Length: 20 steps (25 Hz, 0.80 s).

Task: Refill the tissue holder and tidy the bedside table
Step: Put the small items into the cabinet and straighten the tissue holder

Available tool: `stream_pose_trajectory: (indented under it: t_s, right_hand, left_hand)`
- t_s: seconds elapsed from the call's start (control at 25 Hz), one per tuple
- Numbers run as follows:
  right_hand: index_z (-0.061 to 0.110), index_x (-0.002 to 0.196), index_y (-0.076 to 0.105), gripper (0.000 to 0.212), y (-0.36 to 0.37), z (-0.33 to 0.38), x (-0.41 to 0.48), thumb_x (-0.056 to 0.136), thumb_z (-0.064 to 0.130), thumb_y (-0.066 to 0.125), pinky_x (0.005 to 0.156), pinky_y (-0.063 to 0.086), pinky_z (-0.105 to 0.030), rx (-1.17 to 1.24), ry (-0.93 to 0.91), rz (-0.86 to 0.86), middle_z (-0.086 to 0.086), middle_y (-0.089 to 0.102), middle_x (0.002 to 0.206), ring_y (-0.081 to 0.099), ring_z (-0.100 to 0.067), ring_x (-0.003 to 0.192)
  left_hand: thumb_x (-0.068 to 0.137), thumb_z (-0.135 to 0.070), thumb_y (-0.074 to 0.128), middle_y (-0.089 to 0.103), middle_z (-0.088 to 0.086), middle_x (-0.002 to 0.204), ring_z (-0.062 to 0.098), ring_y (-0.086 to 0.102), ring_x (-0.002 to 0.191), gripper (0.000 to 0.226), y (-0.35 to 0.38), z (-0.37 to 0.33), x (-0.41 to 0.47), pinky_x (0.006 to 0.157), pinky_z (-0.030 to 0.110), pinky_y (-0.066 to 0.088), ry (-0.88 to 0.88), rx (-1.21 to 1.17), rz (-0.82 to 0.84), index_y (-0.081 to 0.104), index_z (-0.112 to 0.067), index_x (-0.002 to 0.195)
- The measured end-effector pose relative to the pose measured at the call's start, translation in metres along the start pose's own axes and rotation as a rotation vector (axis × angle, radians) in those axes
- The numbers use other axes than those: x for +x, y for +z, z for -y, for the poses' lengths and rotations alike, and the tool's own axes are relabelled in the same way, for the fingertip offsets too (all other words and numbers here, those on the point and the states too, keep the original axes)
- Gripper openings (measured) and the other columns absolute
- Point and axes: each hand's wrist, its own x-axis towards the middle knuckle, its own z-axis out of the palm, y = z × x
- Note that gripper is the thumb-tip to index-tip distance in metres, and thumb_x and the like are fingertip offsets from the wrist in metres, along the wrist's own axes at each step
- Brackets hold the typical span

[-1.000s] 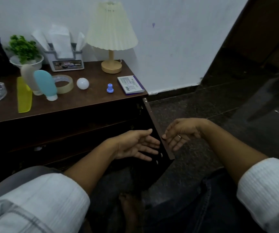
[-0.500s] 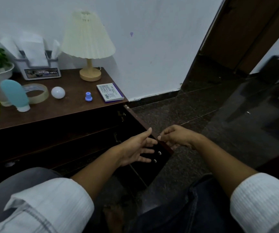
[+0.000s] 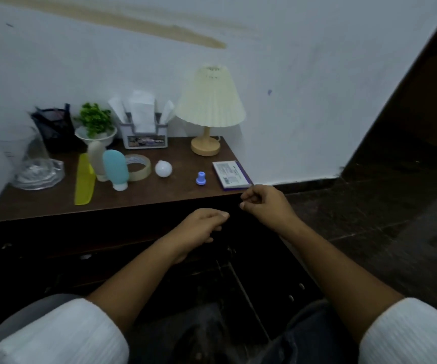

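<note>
Far left on the bench (image 3: 159, 198), a clear glass dish (image 3: 37, 172) sits beside a dark mesh pot (image 3: 53, 127), both pushed back toward the wall. Next comes a small green plant (image 3: 95, 122) in its white bowl. In front of it a yellow comb (image 3: 84, 179) lies flat, its long axis running from the front edge toward the back. A beige bottle (image 3: 96, 160) and a blue bottle (image 3: 116, 166) stand cap-down, touching or nearly so, with a tape roll (image 3: 139, 168) just beside them.

The tissue holder (image 3: 145, 135) stands upright at the back, between plant and lamp. Its long side runs along the wall, its label faces the room, and white tissues poke up from the top, so the refill looks done. Parked there, it's in easy reach without hogging the front.

A white ball (image 3: 163, 168) and a small blue cap (image 3: 200, 178) lie loose mid-bench, looking like the tidying left to do. The pleated lamp (image 3: 209, 106) stands near the back, and a flat box (image 3: 231, 174) sits at the right corner.

Below the front edge, the left hand (image 3: 201, 229) hovers with fingers loosely curled and nothing in them. The right hand (image 3: 264, 203) is up by that corner, just beside the box, fingers curled in; I can't tell whether they pinch anything.
</note>
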Motion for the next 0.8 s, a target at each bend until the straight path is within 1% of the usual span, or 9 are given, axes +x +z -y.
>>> stream_pose_trajectory:
  t_s: [0.08, 0.12, 0.16, 0.24, 0.32, 0.4, 0.52, 0.68, 0.8]
  right_hand:
    - [0.021, 0.093, 0.073, 0.012, 0.019, 0.009, 0.019, 0.082, 0.022, 0.078, 0.084, 0.058, -0.034, 0.008, 0.004, -0.054, 0.003, 0.075, 0.086, 0.07, -0.012, 0.085]
    - [0.021, 0.096, 0.072, 0.014, 0.027, 0.012, 0.028, 0.083, 0.026, 0.076, 0.086, 0.057, -0.036, -0.026, -0.004, -0.11, 0.002, 0.075, 0.094, 0.07, -0.015, 0.091]
    - [0.022, 0.1, 0.071, 0.019, 0.033, 0.014, 0.036, 0.084, 0.032, 0.074, 0.088, 0.057, -0.038, -0.09, -0.017, -0.172, -0.001, 0.073, 0.103, 0.068, -0.018, 0.098]
    - [0.022, 0.117, 0.067, 0.039, 0.04, 0.014, 0.053, 0.086, 0.046, 0.07, 0.092, 0.054, -0.042, -0.275, -0.017, -0.237, -0.007, 0.064, 0.12, 0.061, -0.026, 0.112]
    - [0.023, 0.133, 0.056, 0.061, 0.044, 0.013, 0.07, 0.085, 0.058, 0.066, 0.095, 0.051, -0.044, -0.447, 0.027, -0.192, -0.011, 0.057, 0.128, 0.054, -0.031, 0.12]
    - [0.024, 0.141, 0.049, 0.076, 0.046, 0.012, 0.085, 0.081, 0.068, 0.065, 0.097, 0.049, -0.046, -0.542, 0.088, -0.12, -0.011, 0.056, 0.131, 0.051, -0.032, 0.124]
    - [0.025, 0.142, 0.047, 0.084, 0.051, 0.009, 0.103, 0.075, 0.075, 0.064, 0.095, 0.053, -0.046, -0.617, 0.114, -0.079, -0.009, 0.059, 0.13, 0.053, -0.03, 0.121]
    - [0.024, 0.14, 0.047, 0.085, 0.051, 0.01, 0.103, 0.072, 0.072, 0.065, 0.088, 0.057, -0.044, -0.606, 0.077, -0.082, -0.007, 0.063, 0.128, 0.059, -0.028, 0.115]
    - [0.023, 0.135, 0.048, 0.077, 0.048, 0.018, 0.079, 0.074, 0.068, 0.067, 0.085, 0.058, -0.041, -0.578, 0.028, -0.058, -0.006, 0.064, 0.128, 0.061, -0.026, 0.112]
  left_hand:
    - [0.099, -0.037, 0.059, 0.074, -0.009, 0.114, 0.007, 0.066, 0.107, 0.022, -0.029, 0.001, -0.002, 0.093, 0.03, 0.052, 0.08, 0.053, -0.12, 0.073, -0.03, 0.114]
    - [0.098, -0.034, 0.061, 0.074, -0.01, 0.111, 0.004, 0.067, 0.103, 0.02, -0.041, 0.002, 0.001, 0.091, 0.028, 0.053, 0.133, 0.093, -0.183, 0.074, -0.029, 0.113]
    - [0.097, -0.033, 0.063, 0.075, -0.011, 0.108, 0.003, 0.068, 0.1, 0.019, -0.05, 0.003, 0.005, 0.09, 0.027, 0.053, 0.186, 0.142, -0.247, 0.074, -0.028, 0.112]
    - [0.094, -0.029, 0.068, 0.074, -0.011, 0.105, 0.004, 0.067, 0.098, 0.02, -0.062, 0.001, 0.022, 0.09, 0.026, 0.053, 0.264, 0.277, -0.393, 0.074, -0.024, 0.112]
    - [0.09, -0.031, 0.071, 0.072, -0.011, 0.104, 0.006, 0.066, 0.1, 0.024, -0.067, -0.003, 0.045, 0.088, 0.028, 0.053, 0.295, 0.417, -0.526, 0.072, -0.022, 0.113]
    - [0.088, -0.039, 0.071, 0.069, -0.011, 0.109, 0.008, 0.064, 0.102, 0.033, -0.067, -0.008, 0.068, 0.083, 0.032, 0.053, 0.292, 0.55, -0.604, 0.067, -0.025, 0.118]
    - [0.087, -0.046, 0.07, 0.063, -0.008, 0.117, 0.012, 0.062, 0.106, 0.043, -0.066, -0.01, 0.099, 0.079, 0.033, 0.05, 0.258, 0.696, -0.615, 0.062, -0.027, 0.125]
    - [0.089, -0.042, 0.067, 0.064, -0.007, 0.112, 0.014, 0.063, 0.101, 0.022, -0.064, -0.01, 0.111, 0.076, 0.033, 0.05, 0.243, 0.768, -0.623, 0.069, -0.032, 0.108]
    - [0.088, -0.042, 0.069, 0.065, -0.009, 0.104, 0.01, 0.062, 0.094, 0.017, -0.06, -0.008, 0.093, 0.075, 0.034, 0.052, 0.291, 0.71, -0.596, 0.071, -0.031, 0.102]
